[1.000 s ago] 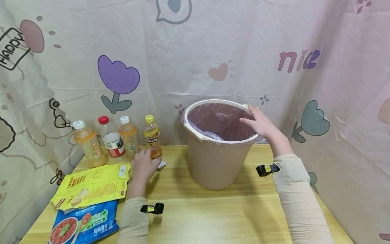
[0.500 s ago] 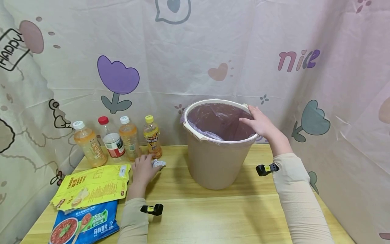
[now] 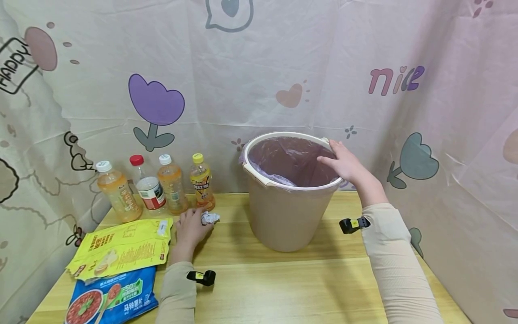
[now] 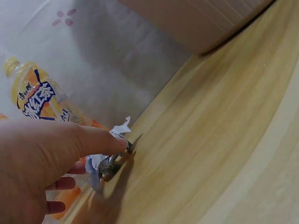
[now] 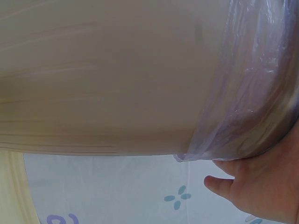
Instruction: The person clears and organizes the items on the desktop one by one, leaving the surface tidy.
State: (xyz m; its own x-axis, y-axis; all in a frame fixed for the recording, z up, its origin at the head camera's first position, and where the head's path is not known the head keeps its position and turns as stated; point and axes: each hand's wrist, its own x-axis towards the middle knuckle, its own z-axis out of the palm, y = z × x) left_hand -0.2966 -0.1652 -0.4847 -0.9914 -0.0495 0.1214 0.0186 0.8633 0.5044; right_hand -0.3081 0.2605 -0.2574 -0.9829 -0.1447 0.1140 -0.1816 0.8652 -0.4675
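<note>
Paper (image 3: 210, 218), one piece, white, crumpled: on the table (image 3: 259, 290), between the left thumb and the left fingertips, a thin flap standing up past the thumb tip. Left hand (image 3: 193, 227): fingers bent, thumb laid over the wad; whether the pinch is complete cannot be told, contact being partly hidden. Handling note: the wad looks light and loose, so thumb and forefinger would best meet low on its thick middle, not on the flap, which could tear or slip; a gentle squeeze should do. Yellow-capped bottle (image 3: 202, 184), one, upright: just beyond the left fingertips, near enough to be knocked; a lift straight up would probably spare it. Red-capped bottle (image 3: 150, 191), one: farther out and left of those fingers, with a white-capped bottle on either side. Yellow pack (image 3: 125, 245), flat: left of the left hand, overlapping a blue pack (image 3: 125, 297) nearer the person. Bin (image 3: 287, 220), one, beige, upright: well right of the left fingers, under the right. Right hand (image 3: 349, 165): holds the rim, thumb inside, fingers outside; a light, steady hold seems enough. Liner (image 5: 233, 93), clear purple: folded over the rim beside the right fingers, best left unpulled.
</note>
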